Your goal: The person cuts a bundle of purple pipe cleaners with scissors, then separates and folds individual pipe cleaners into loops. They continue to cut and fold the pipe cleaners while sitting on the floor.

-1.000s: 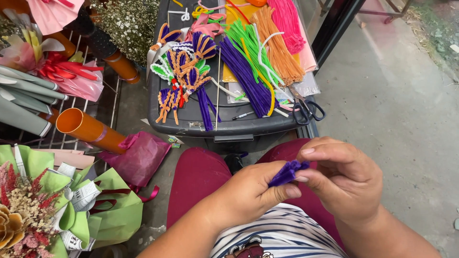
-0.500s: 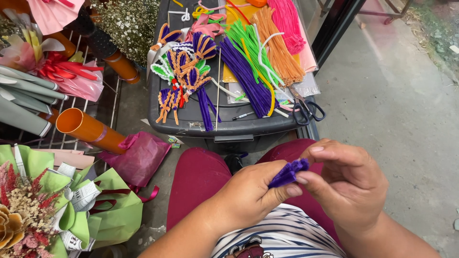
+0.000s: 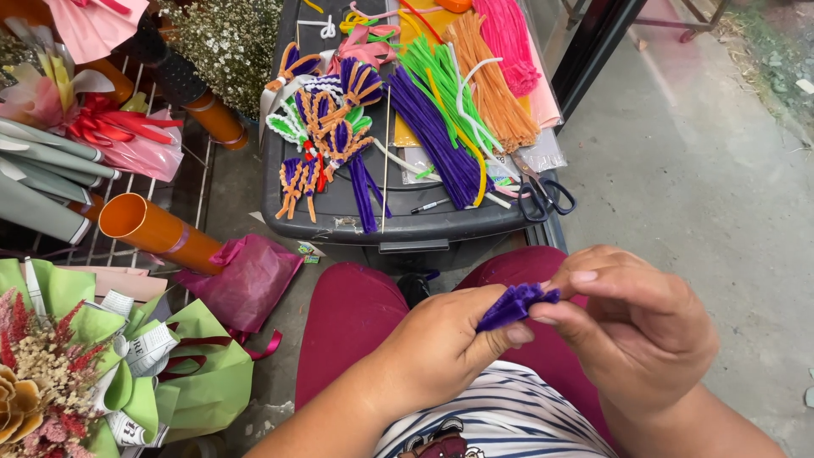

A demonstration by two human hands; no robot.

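A small folded purple pipe-cleaner piece point(image 3: 514, 304) sits between both my hands above my lap. My left hand point(image 3: 441, 348) pinches its lower end with thumb and fingers. My right hand point(image 3: 640, 326) grips its upper end with thumb and forefinger. Both hands hover over my dark red trousers point(image 3: 348, 314) and striped shirt point(image 3: 500, 420).
A dark plastic bin lid point(image 3: 424, 225) ahead carries purple, green, orange and pink pipe cleaners, finished purple-orange twisted pieces point(image 3: 326, 127) and black scissors point(image 3: 543, 197). Orange tubes point(image 3: 144, 229), wrapped bouquets point(image 3: 93, 365) and a magenta wrap point(image 3: 246, 280) lie left. Concrete floor point(image 3: 704, 170) lies right.
My right hand's fingers have shifted slightly on the purple piece, which now shows more of its folded end. The hands stay in the same place.
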